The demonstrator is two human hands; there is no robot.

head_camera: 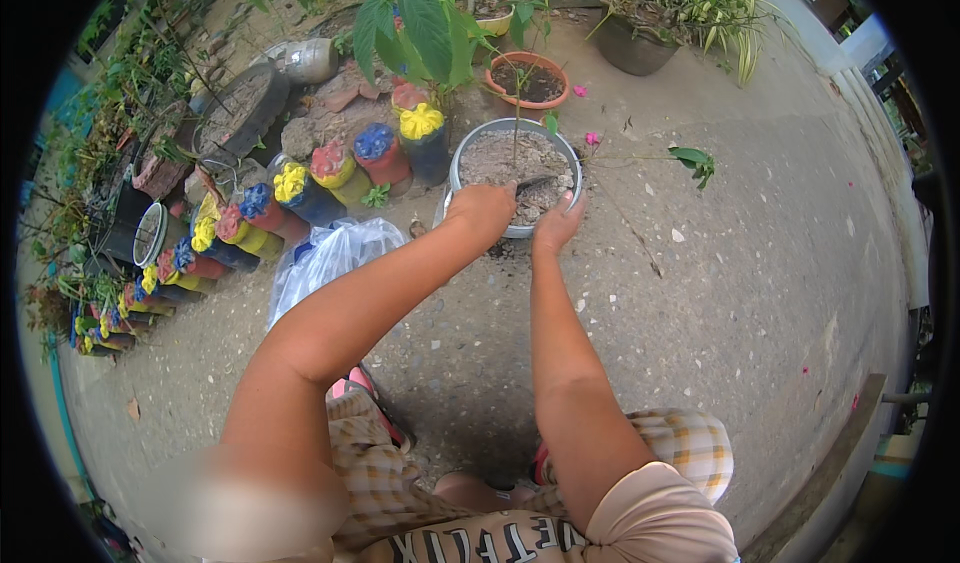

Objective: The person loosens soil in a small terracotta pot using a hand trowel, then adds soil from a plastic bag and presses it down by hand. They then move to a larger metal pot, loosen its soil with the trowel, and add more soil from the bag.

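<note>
A round grey pot (pixel 455 159) filled with dry, crumbly soil stands on the concrete. A thin plant stem (pixel 517 132) rises from its soil, with broad green leaves at the top. My left hand (pixel 484 209) is closed around a small dark hand tool (pixel 536 182), whose flat end lies at the soil surface, pointing right. The tool's handle is hidden by the hand. At the pot's near right side, my right hand (pixel 559 223) grips the rim. A leafy stem (pixel 694 162) reaches out to the right of the pot.
An orange pot (pixel 530 102) with dark soil stands just behind. To the left are a clear plastic bag (pixel 330 259) and a curving row of painted bottles (pixel 289 201). A dark planter (pixel 636 47) stands farther back. A raised edge (pixel 817 473) runs at the lower right.
</note>
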